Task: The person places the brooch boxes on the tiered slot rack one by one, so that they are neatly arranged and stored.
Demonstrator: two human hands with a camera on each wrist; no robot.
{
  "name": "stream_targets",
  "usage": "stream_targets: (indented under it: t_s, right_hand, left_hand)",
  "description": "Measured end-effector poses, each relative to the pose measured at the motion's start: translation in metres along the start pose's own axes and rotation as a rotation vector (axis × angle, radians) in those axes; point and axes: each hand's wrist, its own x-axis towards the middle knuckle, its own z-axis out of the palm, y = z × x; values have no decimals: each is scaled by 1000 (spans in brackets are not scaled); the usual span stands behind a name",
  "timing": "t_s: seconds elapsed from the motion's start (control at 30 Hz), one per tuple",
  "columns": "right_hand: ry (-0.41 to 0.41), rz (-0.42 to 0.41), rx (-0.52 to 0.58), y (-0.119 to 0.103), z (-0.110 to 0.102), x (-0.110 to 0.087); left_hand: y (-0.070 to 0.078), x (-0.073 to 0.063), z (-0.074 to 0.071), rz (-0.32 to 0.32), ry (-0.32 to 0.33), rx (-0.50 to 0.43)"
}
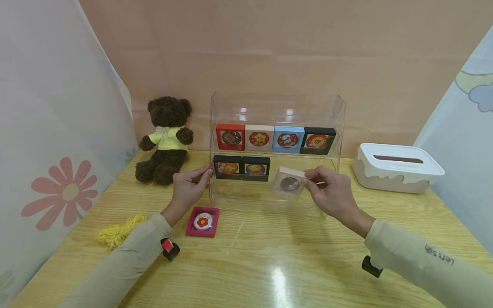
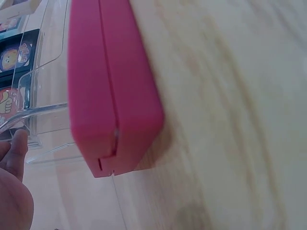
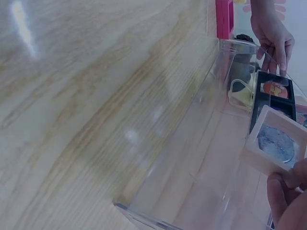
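Note:
My right hand (image 1: pixel 334 188) pinches a pale pink square display box (image 1: pixel 289 183) by its right edge, a dark round disc visible through its window. The box is tilted in front of the lower tier of a clear acrylic rack (image 1: pixel 277 107). At the rack's left side, my left hand (image 1: pixel 189 188) grips the side panel between thumb and fingers, beside two black framed badges (image 1: pixel 242 168) on the lower tier. On the tier above stand a red box (image 1: pixel 230 137), a pale pink one (image 1: pixel 259 138), a blue one (image 1: pixel 288 139) and a black one (image 1: pixel 318 141).
A magenta box with a flower badge (image 1: pixel 202 221) lies on the table in front of the rack's left end. Yellow cord (image 1: pixel 119 231) is by my left forearm. A brown teddy bear (image 1: pixel 165 141) sits at the left, and a white tissue box (image 1: pixel 396 167) stands at the right.

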Motion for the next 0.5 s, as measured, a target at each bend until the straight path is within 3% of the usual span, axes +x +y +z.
stream_targets:
  t_s: [0.5]
  right_hand:
    - [83, 33, 8, 3, 0, 19]
  left_hand:
    - [-1, -1, 0, 21, -1, -8]
